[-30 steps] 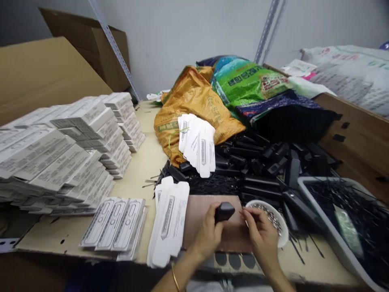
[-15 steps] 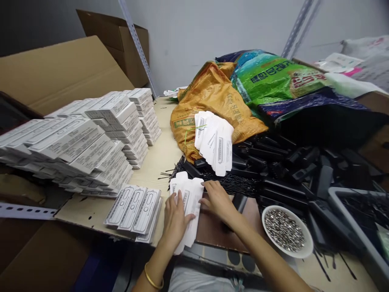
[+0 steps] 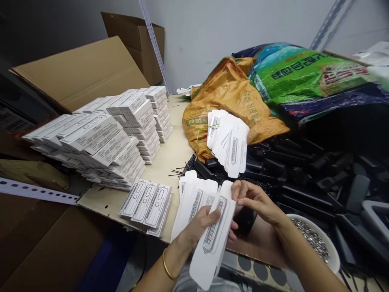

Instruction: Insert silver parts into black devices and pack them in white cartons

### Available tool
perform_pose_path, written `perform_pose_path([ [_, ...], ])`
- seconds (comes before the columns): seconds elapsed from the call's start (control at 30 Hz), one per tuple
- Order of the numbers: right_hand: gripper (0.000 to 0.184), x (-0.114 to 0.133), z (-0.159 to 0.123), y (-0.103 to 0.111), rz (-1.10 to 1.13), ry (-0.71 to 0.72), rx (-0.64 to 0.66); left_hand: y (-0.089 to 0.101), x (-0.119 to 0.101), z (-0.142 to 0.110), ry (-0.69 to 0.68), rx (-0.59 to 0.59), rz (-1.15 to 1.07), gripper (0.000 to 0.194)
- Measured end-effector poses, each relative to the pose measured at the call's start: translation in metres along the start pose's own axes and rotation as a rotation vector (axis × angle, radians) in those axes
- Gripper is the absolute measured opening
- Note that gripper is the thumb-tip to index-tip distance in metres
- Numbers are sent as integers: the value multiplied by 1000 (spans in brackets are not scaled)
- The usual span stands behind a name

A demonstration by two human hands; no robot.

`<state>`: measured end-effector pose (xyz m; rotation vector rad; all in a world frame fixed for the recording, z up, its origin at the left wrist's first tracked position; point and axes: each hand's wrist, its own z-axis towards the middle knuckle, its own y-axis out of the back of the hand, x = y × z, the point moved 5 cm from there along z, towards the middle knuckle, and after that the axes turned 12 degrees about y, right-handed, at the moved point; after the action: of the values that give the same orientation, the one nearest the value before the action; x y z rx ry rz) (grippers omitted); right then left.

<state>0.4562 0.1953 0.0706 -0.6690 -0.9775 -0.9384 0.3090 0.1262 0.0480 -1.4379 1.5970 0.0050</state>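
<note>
A flat white printed carton (image 3: pixel 212 239) is held up over the front edge of the table. My left hand (image 3: pixel 204 223) grips its middle, thumb on the printed face and fingers underneath. At the upper right corner, my right hand (image 3: pixel 253 200) pinches the carton's edge near its end flap. Just behind lies a pile of flat unfolded cartons (image 3: pixel 194 194). Further back, a fanned stack of flat cartons (image 3: pixel 229 140) rests against an orange woven sack (image 3: pixel 225 89). Left of my hands stand several folded boxes (image 3: pixel 147 205) in a small group.
Many finished white boxes (image 3: pixel 100 140) are piled at the left, before an open cardboard box (image 3: pixel 85 73). Black plastic parts (image 3: pixel 288 174) heap up at the right, below a green sack (image 3: pixel 304 69). A white bowl (image 3: pixel 334 259) of small metal pieces sits front right.
One flat carton has come off the near pile and is now in both hands, lifted toward me. The view has swung a little, shifting the scene rightward.
</note>
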Motion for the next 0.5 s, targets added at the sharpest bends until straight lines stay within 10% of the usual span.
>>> perform_pose_path([
  [0.2,23,-6,-28,-4,-337,-37,-485,-8,-8,14,-133,-120,-89,87],
  [0.37,30,-10,-43,-29,-329,-153,-529,-18,-9,21,-165,-267,-45,52],
  [0.5,25,-10,-50,-26,-264,-159,-660,-18,-5,27,-236,-318,-94,59],
])
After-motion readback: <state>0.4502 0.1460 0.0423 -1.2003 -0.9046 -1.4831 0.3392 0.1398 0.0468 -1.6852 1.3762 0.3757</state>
